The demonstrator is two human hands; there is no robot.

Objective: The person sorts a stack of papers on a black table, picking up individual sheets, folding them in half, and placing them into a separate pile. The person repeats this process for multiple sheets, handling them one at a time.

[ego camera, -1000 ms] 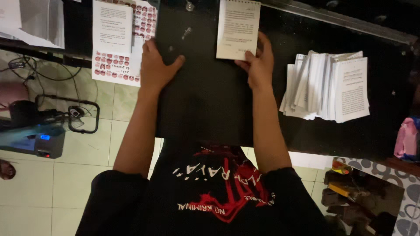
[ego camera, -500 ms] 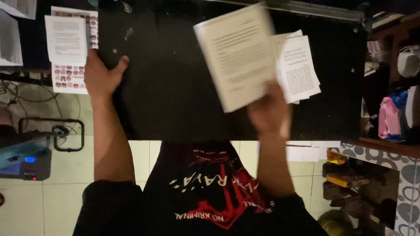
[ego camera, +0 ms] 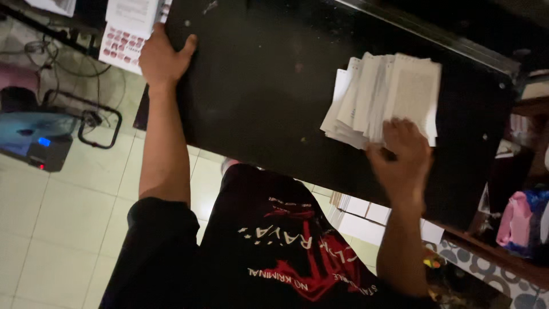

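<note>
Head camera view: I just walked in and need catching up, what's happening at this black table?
A person in a black printed shirt leans over the black table. The right hand rests on a fanned stack of white printed leaflets. The left hand lies flat at the table's edge, touching a sheet with red and white pictures.

A small home workroom or shop corner: a black tabletop (ego camera: 274, 103) on a pale tiled floor (ego camera: 51, 229), loose cables (ego camera: 68, 63), stacked printed leaflets (ego camera: 383, 97), boxes (ego camera: 366, 214) stored underneath, cluttered shelves (ego camera: 526, 171) alongside.
</note>
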